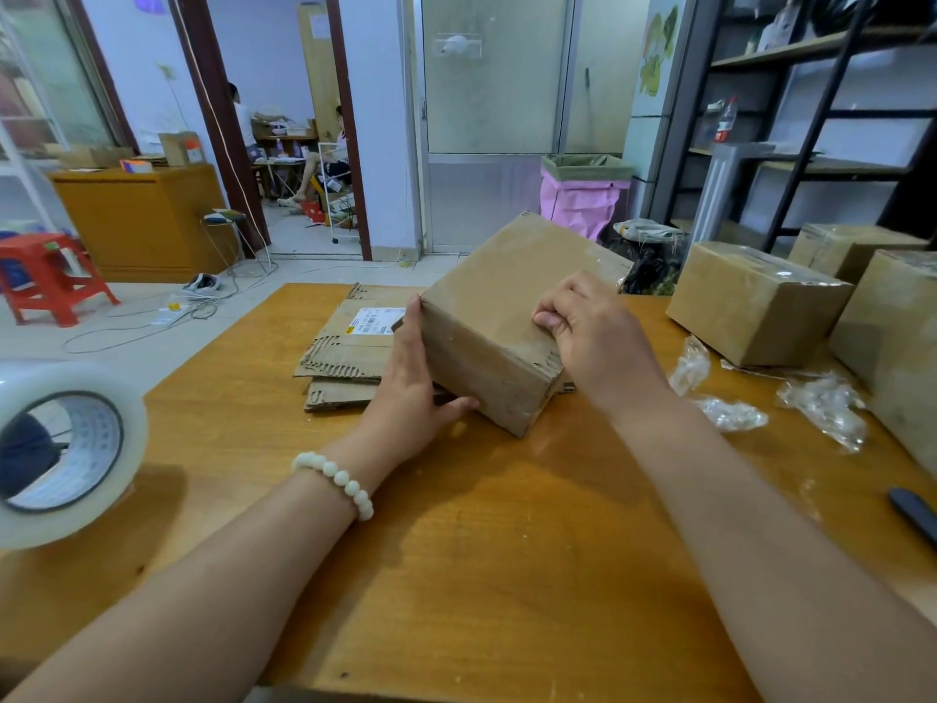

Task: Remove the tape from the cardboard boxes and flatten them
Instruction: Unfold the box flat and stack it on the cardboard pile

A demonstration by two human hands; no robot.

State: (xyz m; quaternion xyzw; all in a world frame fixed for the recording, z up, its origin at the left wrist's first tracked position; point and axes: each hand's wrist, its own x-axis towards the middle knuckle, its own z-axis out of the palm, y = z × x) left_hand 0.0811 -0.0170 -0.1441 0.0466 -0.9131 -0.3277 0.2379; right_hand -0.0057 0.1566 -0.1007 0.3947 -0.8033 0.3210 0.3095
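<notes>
Currently:
- Wooden table (507, 575) is seen nearest, with a clear tape roll (71, 451) stood on edge at the left and a dark tool (915, 515) cut off at the right edge (type cannot be told).
- A white bead bracelet (335, 483) is worn on the left wrist.
- Left hand (413, 385) is laid flat on the left side of the cardboard box (497, 317): fingers straight, thumb run along the lower near edge.
- Right hand (593, 337) is set on the box top with fingers curled, tips on the cardboard; whether tape is pinched cannot be told.
- The box is held tilted at table centre, near corner down, partly over a stack of flattened cardboard (345, 350) (a shipping label is visible on it).
- Crumpled tape scraps (732, 414) are scattered to the right of the box.
- Three taped boxes (755, 301) are grouped at the right table edge.
- A pink-lined bin (583, 195) is seen by the far wall.
</notes>
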